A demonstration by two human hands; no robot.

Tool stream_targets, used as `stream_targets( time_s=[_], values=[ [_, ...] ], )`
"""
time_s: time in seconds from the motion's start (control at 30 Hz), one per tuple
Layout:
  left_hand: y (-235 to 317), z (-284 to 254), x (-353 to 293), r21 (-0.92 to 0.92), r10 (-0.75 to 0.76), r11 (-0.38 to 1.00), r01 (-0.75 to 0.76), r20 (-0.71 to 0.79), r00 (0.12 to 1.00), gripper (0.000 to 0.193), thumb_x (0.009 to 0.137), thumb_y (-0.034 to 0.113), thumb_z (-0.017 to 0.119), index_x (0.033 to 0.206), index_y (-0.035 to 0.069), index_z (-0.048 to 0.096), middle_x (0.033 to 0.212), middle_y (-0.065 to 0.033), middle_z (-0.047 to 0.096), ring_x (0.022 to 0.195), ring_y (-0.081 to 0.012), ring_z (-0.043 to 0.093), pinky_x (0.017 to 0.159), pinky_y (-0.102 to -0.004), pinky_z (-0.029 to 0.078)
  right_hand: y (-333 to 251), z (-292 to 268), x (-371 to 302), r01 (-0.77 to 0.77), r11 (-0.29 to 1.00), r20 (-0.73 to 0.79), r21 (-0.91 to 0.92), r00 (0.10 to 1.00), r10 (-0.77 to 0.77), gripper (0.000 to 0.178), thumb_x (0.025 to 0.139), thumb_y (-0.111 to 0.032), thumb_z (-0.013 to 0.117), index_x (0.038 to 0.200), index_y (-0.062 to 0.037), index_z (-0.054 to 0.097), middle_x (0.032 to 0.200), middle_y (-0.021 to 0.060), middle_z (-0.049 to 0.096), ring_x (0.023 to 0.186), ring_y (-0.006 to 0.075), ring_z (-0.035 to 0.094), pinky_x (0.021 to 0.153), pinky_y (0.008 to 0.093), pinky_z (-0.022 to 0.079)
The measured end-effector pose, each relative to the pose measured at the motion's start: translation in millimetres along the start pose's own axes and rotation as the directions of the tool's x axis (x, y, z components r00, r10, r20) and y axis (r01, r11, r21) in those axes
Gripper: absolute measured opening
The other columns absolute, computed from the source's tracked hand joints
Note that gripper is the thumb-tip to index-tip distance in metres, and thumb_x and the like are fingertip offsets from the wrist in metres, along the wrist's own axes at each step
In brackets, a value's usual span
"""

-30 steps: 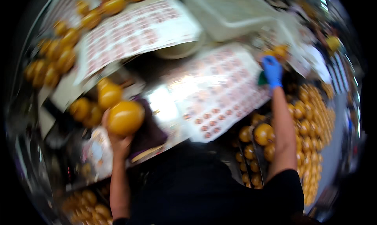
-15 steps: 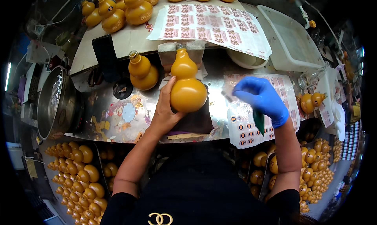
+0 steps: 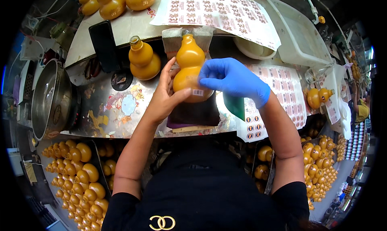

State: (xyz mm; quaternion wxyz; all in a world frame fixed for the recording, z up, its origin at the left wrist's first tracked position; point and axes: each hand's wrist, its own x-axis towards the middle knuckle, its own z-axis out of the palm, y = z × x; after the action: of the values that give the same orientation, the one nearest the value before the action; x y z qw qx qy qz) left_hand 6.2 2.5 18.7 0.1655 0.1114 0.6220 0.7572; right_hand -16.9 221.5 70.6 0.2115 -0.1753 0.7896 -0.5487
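Centre of frame: my left hand [image 3: 163, 100] has the yellow gourd bottle [image 3: 189, 67] upright over the dark pad [image 3: 195, 112], grip wrapped round its fat lower bulb, thumb across the front.
Right hand: gloved in blue [image 3: 234, 79], fingertips pinching a small barcode sticker [image 3: 197, 92] right against the lower bulb. Half a second back this hand was off to the right over the sticker sheets, so it's swung in and the sticker's now touching the bottle.
Bottle: barely shifted since then, same spot, same tilt.
Upshot: looks to me like the sticker is going on, just needs pressing flat.
Left of it: second gourd bottle [image 3: 143, 59] standing on the table [image 3: 100, 110], not touched.
Right of frame: small sticker sheets [image 3: 282, 89] lying flat.
Top of frame: big label sheet [image 3: 217, 13].
Far left: steel pot [image 3: 48, 98].
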Motion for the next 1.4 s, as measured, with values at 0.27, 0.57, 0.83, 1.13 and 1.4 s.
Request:
stream_targets(
  time_s=[0.27, 0.57, 0.83, 1.13, 1.4],
  values=[
    [-5, 2, 0, -0.127, 0.001, 0.992, -0.005, -0.032, 0.999, 0.085, 0.082, 0.017, 0.071, 0.147, 0.006, 0.018, 0.141, -0.0185, 0.034, 0.132, -0.0262, 0.037, 0.109, -0.0365, 0.029, 23, 20, -16, -0.126, 0.967, -0.34, 0.219, 0.919, 0.197, 0.061, 0.082, -0.039, 0.071, 0.126, -0.0003, 0.054, 0.074, -0.0014, 0.054, 0.067, 0.0046, 0.048, 0.062, 0.0201, 0.041],
    [-7, 7, -5, -0.102, 0.039, 0.994, -0.044, -0.05, 0.998, 0.087, 0.081, 0.017, 0.074, 0.147, 0.003, 0.019, 0.143, -0.0176, 0.034, 0.131, -0.0252, 0.039, 0.109, -0.035, 0.032, 31, 34, -22, -0.136, 0.975, -0.301, 0.175, 0.936, 0.184, 0.071, 0.079, -0.047, 0.072, 0.128, 0.001, 0.053, 0.072, -0.0031, 0.05, 0.065, 0.0043, 0.043, 0.059, 0.0206, 0.038],
    [-11, 10, -4, -0.125, 0.056, 0.99, -0.066, -0.076, 0.995, 0.085, 0.081, 0.016, 0.074, 0.146, 0.002, 0.021, 0.142, -0.017, 0.035, 0.13, -0.0248, 0.04, 0.108, -0.0347, 0.034, 37, 42, -25, -0.125, 0.971, -0.329, 0.203, 0.925, 0.188, 0.073, 0.08, -0.04, 0.074, 0.133, 0.0024, 0.047, 0.094, 0.0036, 0.062, 0.078, 0.0075, 0.053, 0.072, 0.0223, 0.046],
    [-9, 14, -7, -0.094, 0.056, 0.993, -0.065, -0.091, 0.994, 0.084, 0.082, 0.014, 0.072, 0.146, 0.001, 0.02, 0.143, -0.0167, 0.033, 0.132, -0.0249, 0.038, 0.109, -0.035, 0.032, 27, 44, -29, -0.058, 0.94, -0.279, 0.335, 0.947, 0.158, 0.071, 0.083, -0.028, 0.074, 0.137, 0.0023, 0.04, 0.123, 0.0129, 0.058, 0.107, 0.0149, 0.058, 0.091, 0.0269, 0.047],
    [-7, 16, -7, -0.09, 0.057, 0.994, -0.067, -0.116, 0.992, 0.079, 0.085, 0.02, 0.07, 0.145, 0.0, 0.023, 0.141, -0.0159, 0.037, 0.131, -0.0236, 0.039, 0.109, -0.0342, 0.031, 35, 44, -25, -0.071, 0.948, -0.296, 0.31, 0.941, 0.166, 0.066, 0.087, -0.039, 0.067, 0.136, -0.0005, 0.045, 0.099, 0.0065, 0.065, 0.083, 0.0073, 0.059, 0.074, 0.0222, 0.047]
  ],
)
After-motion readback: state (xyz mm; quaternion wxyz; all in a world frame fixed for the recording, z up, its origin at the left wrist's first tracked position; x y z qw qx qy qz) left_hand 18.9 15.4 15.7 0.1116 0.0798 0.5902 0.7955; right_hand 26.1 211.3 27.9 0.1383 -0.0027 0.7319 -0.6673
